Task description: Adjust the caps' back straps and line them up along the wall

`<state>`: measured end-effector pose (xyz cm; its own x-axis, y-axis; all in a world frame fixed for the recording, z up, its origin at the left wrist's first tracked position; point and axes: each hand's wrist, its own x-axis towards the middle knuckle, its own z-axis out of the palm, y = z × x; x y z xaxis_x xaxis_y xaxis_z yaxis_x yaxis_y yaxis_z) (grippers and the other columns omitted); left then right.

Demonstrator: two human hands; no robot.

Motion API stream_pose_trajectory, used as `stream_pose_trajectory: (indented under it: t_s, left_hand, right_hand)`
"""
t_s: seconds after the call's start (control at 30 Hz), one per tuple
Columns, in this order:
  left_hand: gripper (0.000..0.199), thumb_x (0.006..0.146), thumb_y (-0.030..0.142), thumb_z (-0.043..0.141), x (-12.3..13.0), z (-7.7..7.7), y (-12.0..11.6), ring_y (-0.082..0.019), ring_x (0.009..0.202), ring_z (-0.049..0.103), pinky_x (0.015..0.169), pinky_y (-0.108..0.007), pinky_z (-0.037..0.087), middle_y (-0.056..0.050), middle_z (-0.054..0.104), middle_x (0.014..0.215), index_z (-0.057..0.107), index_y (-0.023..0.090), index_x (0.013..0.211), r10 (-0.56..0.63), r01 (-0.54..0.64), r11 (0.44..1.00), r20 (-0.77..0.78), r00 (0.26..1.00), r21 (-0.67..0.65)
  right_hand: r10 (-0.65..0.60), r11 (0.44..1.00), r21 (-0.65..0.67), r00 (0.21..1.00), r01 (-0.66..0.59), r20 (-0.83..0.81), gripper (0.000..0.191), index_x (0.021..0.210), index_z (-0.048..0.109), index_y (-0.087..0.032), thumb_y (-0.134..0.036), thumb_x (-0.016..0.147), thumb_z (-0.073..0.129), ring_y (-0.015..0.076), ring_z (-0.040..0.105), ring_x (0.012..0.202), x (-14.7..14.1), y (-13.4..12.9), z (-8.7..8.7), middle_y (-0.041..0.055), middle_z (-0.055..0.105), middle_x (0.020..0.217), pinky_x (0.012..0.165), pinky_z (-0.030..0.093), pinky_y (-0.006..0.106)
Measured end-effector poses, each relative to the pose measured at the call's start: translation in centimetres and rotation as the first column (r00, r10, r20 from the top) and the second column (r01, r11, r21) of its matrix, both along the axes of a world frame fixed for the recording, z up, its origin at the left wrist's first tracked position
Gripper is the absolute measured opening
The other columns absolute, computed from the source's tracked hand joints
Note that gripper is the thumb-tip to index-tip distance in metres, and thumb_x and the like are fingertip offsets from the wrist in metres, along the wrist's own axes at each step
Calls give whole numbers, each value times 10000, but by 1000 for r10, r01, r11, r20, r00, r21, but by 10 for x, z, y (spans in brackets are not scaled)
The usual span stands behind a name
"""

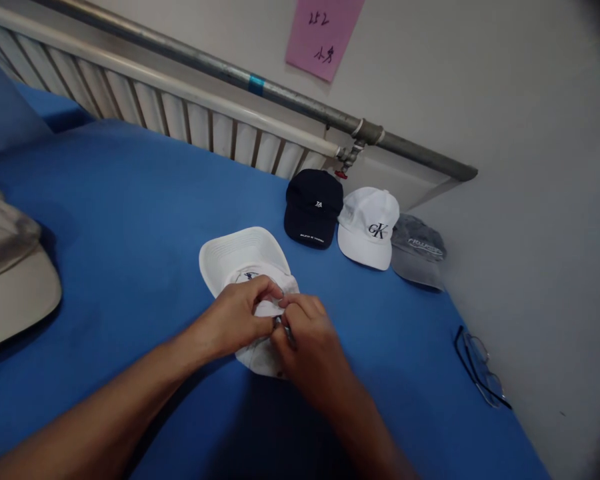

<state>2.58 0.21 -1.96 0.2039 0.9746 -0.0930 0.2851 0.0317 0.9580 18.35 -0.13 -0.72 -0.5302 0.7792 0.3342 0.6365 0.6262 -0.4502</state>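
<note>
A white baseball cap (250, 250) lies on the blue table cover, its brim pointing away and to the left. A small dark emblem shows on its front, partly behind my fingers. My left hand (237, 317) pinches white material of the cap, thumb and forefinger curved around it. From the right, my right hand (305, 333) is closed on the same part, its fingertips meeting those of the left. The exact piece between the fingertips is mostly hidden.
Along the wall stand a navy cap (314, 208), a white cap with black letters (369, 227) and a grey cap (419, 250). A beige cap (15, 280) sits at the left edge. Glasses (480, 370) lie near the right edge. A radiator (195, 120) and a pipe (300, 97) line the back.
</note>
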Motion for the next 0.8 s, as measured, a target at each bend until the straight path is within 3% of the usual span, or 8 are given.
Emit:
stream_pose_trajectory:
  t_s: [0.2,0.4,0.57,0.8]
  left_hand:
    - [281,699,155,591,0,10,-4,-155,760,563,694,-281,414,16,644,833,607,214,973,16,-15,1000,-87,996,16]
    - [272,668,177,595,-5,10,-2,-153,722,572,636,-272,426,-3,633,831,582,193,939,76,-67,993,97,992,-101]
    - [279,652,172,603,-7,8,0,-140,699,558,630,-265,422,7,611,798,574,185,930,77,-57,988,140,987,-140]
    - [249,647,184,610,-6,6,0,-145,712,554,632,-270,422,4,607,795,581,182,895,105,-94,987,85,991,-132]
  right_hand:
    - [27,999,-32,1000,-27,-8,165,786,577,-156,-49,840,463,247,566,930,3,1,2,129,632,946,837,511,428]
    - [30,984,-170,984,-60,-174,98,917,623,-199,-142,855,573,207,584,1066,16,8,5,77,619,1120,917,475,374]
    - [76,983,-146,974,-109,-215,136,853,617,-208,-94,858,543,172,620,975,23,12,5,48,644,989,847,492,317]
    - [87,990,-93,975,-108,-204,131,870,605,-201,-111,878,510,179,602,951,15,10,-3,57,631,950,848,493,341]
